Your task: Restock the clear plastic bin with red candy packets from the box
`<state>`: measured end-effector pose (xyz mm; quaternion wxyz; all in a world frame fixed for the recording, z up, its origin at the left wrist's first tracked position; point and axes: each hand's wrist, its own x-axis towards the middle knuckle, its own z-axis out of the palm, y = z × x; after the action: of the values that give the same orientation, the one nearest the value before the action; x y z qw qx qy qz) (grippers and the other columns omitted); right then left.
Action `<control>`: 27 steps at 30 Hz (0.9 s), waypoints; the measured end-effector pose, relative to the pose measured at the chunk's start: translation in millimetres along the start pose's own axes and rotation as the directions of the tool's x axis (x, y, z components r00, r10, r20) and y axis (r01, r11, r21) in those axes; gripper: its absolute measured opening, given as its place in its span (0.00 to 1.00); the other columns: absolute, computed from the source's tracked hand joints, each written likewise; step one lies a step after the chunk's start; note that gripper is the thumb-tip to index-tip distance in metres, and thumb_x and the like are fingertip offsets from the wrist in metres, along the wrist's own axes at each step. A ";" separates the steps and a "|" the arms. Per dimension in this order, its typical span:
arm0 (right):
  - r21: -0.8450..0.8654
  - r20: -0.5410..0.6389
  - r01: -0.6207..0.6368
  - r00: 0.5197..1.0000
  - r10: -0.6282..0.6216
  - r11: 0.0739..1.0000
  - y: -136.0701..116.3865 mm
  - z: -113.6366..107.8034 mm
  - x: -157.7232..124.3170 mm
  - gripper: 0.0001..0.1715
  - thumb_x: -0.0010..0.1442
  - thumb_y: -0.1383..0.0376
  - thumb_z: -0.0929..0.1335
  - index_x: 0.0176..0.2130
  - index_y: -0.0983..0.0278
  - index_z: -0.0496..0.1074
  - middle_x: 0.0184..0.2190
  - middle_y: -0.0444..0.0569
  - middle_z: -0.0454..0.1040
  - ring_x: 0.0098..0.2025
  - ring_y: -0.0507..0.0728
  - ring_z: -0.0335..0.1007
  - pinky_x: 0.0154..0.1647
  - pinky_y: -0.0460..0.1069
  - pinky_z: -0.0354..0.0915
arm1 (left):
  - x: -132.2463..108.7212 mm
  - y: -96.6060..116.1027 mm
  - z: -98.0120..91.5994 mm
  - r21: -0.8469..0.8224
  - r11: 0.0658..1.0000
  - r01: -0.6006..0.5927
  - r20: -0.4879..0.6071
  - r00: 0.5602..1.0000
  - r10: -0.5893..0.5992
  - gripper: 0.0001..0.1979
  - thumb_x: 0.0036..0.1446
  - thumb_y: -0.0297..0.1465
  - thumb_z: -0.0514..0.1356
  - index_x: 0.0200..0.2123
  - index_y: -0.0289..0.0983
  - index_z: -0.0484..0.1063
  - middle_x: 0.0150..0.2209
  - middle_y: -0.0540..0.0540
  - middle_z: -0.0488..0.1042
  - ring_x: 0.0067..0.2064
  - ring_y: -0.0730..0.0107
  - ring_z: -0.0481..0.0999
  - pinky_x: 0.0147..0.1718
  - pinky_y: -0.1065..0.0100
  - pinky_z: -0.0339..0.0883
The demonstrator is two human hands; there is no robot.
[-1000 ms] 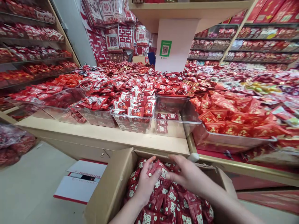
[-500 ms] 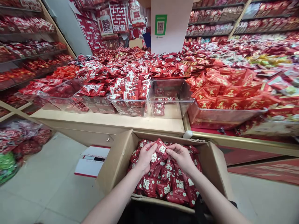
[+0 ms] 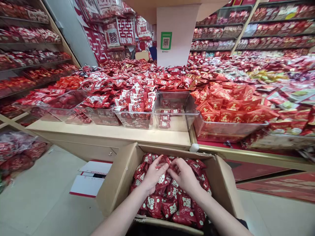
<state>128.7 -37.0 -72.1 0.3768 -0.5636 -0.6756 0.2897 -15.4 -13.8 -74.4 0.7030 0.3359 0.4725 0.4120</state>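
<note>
An open cardboard box (image 3: 115,185) sits in front of me, filled with dark red candy packets (image 3: 183,209) printed with white double-happiness characters and small flowers. My left hand (image 3: 155,175) is over the pile, thumb and fingers closed on a small red candy packet (image 3: 168,160). From the other side, my right hand (image 3: 184,174) has its curled fingers pinched at the same packet. Most of that packet is hidden behind the fingers. Past the box, a clear plastic bin (image 3: 177,122) holds only several small dark red packets lying flat.
Bins of white-and-red packets (image 3: 136,107) and orange-red packets (image 3: 231,114) flank that bin on the wooden counter (image 3: 105,135). A flattened white carton (image 3: 85,186) lies on the floor at left. Bagged goods (image 3: 21,152) are by the left shelves.
My hands have drawn closer together and rotated around the packet, which now shows less. The camera view has tilted up slightly.
</note>
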 end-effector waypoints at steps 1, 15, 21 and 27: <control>0.000 0.075 0.026 0.997 -0.026 1.000 -3.4 -1.4 -1.0 0.06 0.51 0.64 0.63 0.32 0.64 0.65 0.33 0.50 0.66 0.30 0.52 0.63 0.30 0.48 0.64 | -0.9 1.4 -2.1 0.007 1.000 0.030 0.035 0.999 -0.030 0.30 0.42 0.34 0.64 0.50 0.38 0.62 0.37 0.46 0.74 0.39 0.69 0.72 0.43 0.67 0.61; -0.141 0.788 0.551 0.565 -0.245 0.822 -83.0 -61.5 19.8 0.27 0.49 0.69 0.65 0.50 0.60 0.61 0.46 0.51 0.64 0.47 0.57 0.58 0.46 0.51 0.57 | -19.1 24.9 -17.5 0.123 0.987 0.104 0.586 0.795 -0.157 0.43 0.33 0.29 0.69 0.54 0.43 0.55 0.50 0.41 0.66 0.46 0.59 0.68 0.45 0.61 0.60; -0.212 0.549 0.522 0.763 -0.341 0.827 -121.9 -98.8 102.4 0.13 0.49 0.64 0.66 0.38 0.63 0.68 0.32 0.48 0.69 0.32 0.51 0.63 0.32 0.45 0.60 | -10.6 25.6 -20.6 -0.186 0.933 0.309 0.581 0.800 -0.150 0.24 0.46 0.41 0.60 0.46 0.42 0.60 0.38 0.44 0.71 0.28 0.67 0.74 0.24 0.66 0.68; -0.708 0.030 -0.070 0.991 0.129 0.703 -84.7 -123.2 243.7 0.16 0.43 0.63 0.68 0.35 0.68 0.69 0.23 0.46 0.68 0.26 0.52 0.63 0.26 0.46 0.58 | 0.2 21.5 -18.8 -0.210 0.905 0.369 0.403 0.876 -0.264 0.14 0.49 0.36 0.57 0.40 0.40 0.62 0.33 0.47 0.71 0.27 0.69 0.72 0.20 0.68 0.66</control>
<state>165.9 181.0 109.1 0.0908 -0.6885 -0.7177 0.0515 -38.6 -2.7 -62.1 0.8770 0.2208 0.3193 0.2831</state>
